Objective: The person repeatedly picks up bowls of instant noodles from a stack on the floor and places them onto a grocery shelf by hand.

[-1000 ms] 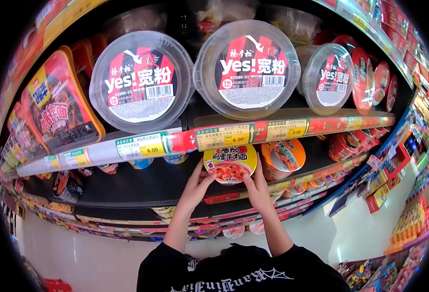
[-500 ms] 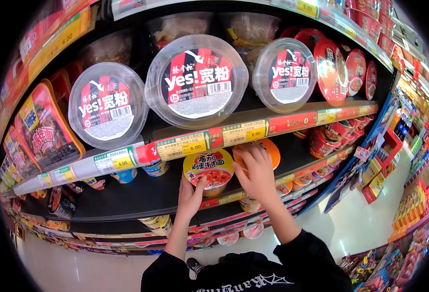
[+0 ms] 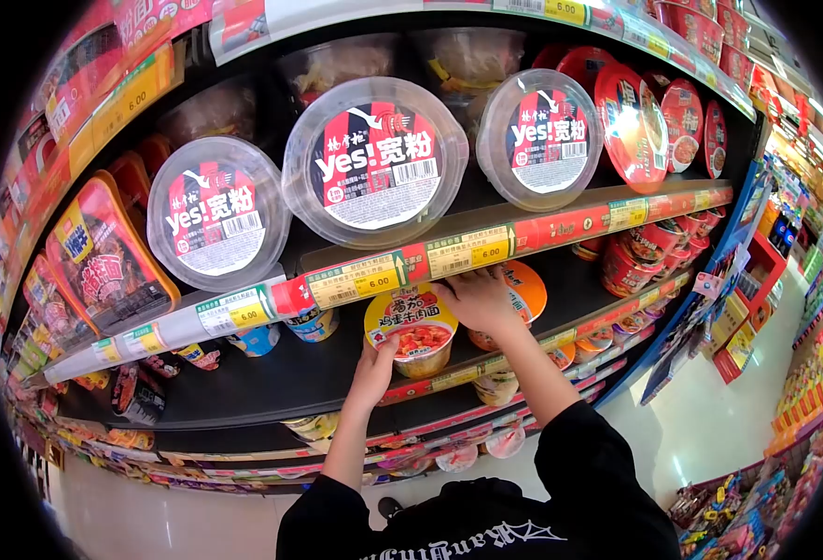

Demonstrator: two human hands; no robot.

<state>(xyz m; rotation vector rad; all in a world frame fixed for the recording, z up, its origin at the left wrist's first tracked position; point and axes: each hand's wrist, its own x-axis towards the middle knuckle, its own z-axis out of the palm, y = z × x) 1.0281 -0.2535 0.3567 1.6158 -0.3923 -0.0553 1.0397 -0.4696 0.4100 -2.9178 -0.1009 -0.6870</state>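
Head view shows yellow cup [image 3: 411,338] near shelf edge [image 3: 461,374], open room leftward.

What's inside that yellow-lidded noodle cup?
The contents of the noodle cup are hidden by its yellow lid. What shows is the lid's printed picture of a red dish; the left hand is at the cup's edge.

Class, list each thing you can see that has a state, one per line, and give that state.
Yellow cup: lid on, printed top showing
Left hand: at the yellow cup's left side, thumb on its front
Right hand: back upward, by the yellow cup's upper right edge
Orange cup: lid on, partly hidden
Clear tubs: three in front, on edge, labels outward
Red tray pack: leaning, front outward
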